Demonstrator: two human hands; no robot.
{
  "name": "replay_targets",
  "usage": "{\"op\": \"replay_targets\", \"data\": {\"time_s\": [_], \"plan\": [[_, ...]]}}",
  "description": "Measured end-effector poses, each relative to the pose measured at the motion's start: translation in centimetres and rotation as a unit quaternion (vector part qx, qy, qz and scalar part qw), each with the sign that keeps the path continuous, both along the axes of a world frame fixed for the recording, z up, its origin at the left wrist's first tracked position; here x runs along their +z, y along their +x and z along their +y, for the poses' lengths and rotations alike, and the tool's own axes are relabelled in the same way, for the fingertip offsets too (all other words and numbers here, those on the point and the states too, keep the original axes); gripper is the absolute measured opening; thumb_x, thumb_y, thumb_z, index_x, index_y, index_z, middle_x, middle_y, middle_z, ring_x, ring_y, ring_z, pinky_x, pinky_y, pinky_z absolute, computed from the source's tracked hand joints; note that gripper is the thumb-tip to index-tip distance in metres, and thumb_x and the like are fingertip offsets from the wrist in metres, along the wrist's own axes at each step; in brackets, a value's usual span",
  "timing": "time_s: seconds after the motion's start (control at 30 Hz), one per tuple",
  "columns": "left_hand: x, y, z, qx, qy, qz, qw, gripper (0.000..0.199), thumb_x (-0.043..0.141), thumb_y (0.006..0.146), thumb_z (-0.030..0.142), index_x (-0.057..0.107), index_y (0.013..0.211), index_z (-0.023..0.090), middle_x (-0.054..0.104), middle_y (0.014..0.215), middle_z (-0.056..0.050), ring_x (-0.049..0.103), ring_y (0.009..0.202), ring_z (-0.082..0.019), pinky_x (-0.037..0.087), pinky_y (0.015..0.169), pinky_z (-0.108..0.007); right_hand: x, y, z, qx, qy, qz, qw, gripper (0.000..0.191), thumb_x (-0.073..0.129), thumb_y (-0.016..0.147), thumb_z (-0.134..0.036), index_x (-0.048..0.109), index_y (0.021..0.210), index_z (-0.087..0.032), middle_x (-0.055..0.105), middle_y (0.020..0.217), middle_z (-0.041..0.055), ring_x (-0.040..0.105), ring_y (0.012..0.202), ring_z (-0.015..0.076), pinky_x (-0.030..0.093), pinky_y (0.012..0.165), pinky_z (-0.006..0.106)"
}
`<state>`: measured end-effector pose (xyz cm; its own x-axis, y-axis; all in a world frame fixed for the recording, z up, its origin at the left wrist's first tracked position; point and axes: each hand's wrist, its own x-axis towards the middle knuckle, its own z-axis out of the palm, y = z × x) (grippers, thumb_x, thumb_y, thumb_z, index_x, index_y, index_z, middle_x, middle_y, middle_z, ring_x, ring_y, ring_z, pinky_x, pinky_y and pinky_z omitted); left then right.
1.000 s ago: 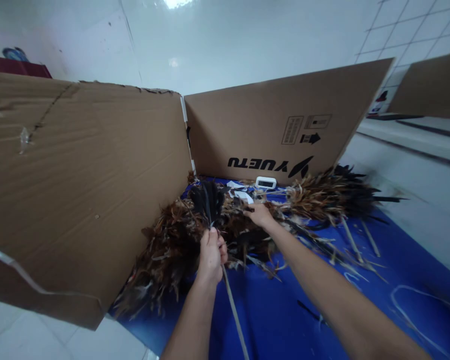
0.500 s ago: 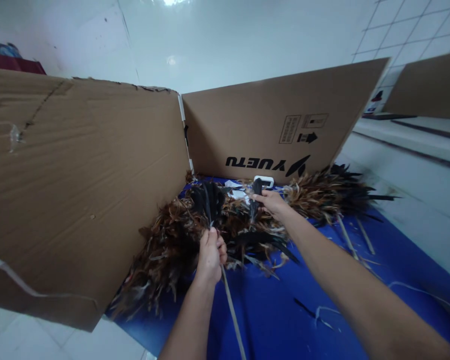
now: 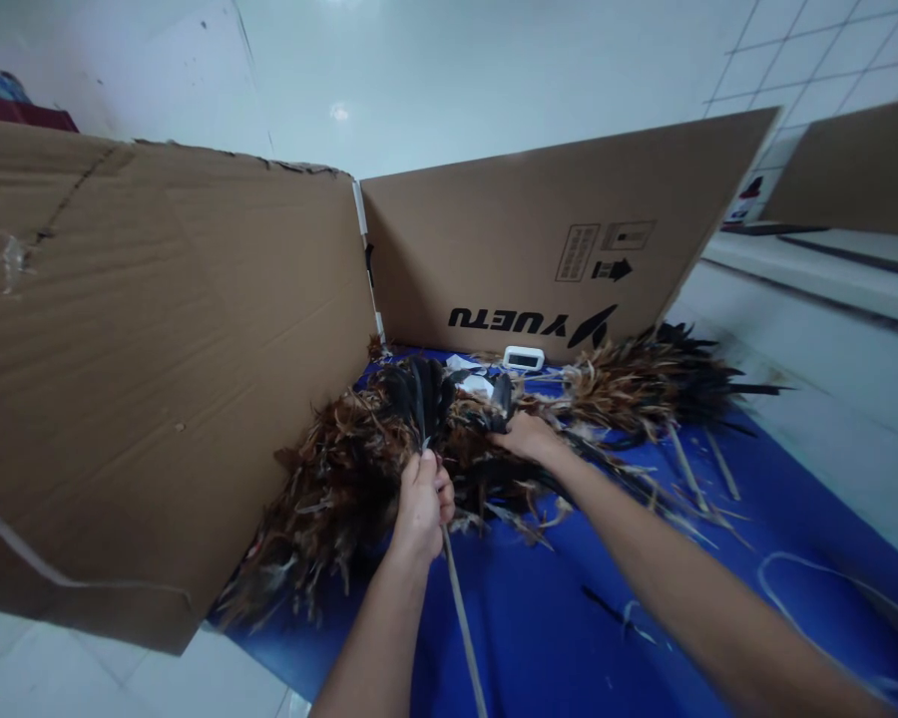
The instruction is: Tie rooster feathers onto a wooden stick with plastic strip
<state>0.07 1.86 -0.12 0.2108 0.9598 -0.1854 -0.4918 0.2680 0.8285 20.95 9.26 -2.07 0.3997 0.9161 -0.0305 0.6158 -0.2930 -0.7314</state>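
My left hand (image 3: 421, 504) is closed round a thin stick (image 3: 464, 623) at the point where black feathers (image 3: 419, 394) fan out from its upper end. The stick's lower part runs down toward the bottom of the view. To the right, my right hand (image 3: 528, 439) is low over the feather pile, its fingers pinched at the base of a dark feather (image 3: 502, 391) that points up. The fingertips are partly hidden among the feathers. Beneath and around both hands spreads a heap of brown and black feathers (image 3: 336, 479).
Cardboard walls stand at the left (image 3: 195, 349) and the back (image 3: 494, 239). A small white device with a dark display (image 3: 524, 359) rests by the back wall. On the blue table (image 3: 554, 618) lie another feather bunch (image 3: 644, 384), loose sticks (image 3: 688, 467) and pale string (image 3: 800, 563).
My right hand has moved down and slightly left into the feather pile, with the dark feather lower than before. My left hand keeps its hold on the stick, almost unmoved.
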Motion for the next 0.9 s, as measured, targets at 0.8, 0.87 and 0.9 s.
{"op": "replay_targets", "data": {"time_s": [0.8, 0.87, 0.9], "plan": [[0.0, 0.1, -0.2, -0.021, -0.006, -0.015, 1.0, 0.044, 0.063, 0.066, 0.054, 0.037, 0.072, 0.02, 0.028, 0.052, 0.01, 0.021, 0.035, 0.0, 0.007, 0.033, -0.013, 5.7, 1.6, -2.1, 0.061, 0.069, 0.036, 0.995, 0.024, 0.052, 0.08, -0.034, 0.058, 0.065, -0.016, 0.053, 0.046, -0.001, 0.049, 0.044, 0.0121, 0.036, 0.044, 0.023], [0.0, 0.1, -0.2, -0.021, -0.004, -0.016, 1.0, 0.043, 0.063, 0.067, 0.054, 0.038, 0.073, 0.02, 0.027, 0.052, 0.01, 0.021, 0.035, -0.001, 0.007, 0.033, -0.013, 5.1, 1.4, -1.4, 0.058, 0.06, -0.044, 0.996, 0.017, 0.059, 0.074, -0.032, 0.059, 0.065, -0.017, 0.058, 0.053, 0.0009, 0.056, 0.057, 0.016, 0.039, 0.053, 0.025], [0.0, 0.1, -0.2, -0.021, -0.003, -0.016, 1.0, 0.042, 0.063, 0.067, 0.054, 0.038, 0.073, 0.019, 0.027, 0.052, 0.01, 0.021, 0.035, -0.001, 0.007, 0.033, -0.013, 4.7, 1.1, -1.0, 0.061, 0.054, -0.079, 0.994, 0.014, 0.062, 0.071, -0.031, 0.061, 0.066, -0.018, 0.061, 0.06, 0.0021, 0.058, 0.065, 0.018, 0.04, 0.058, 0.026]]}}
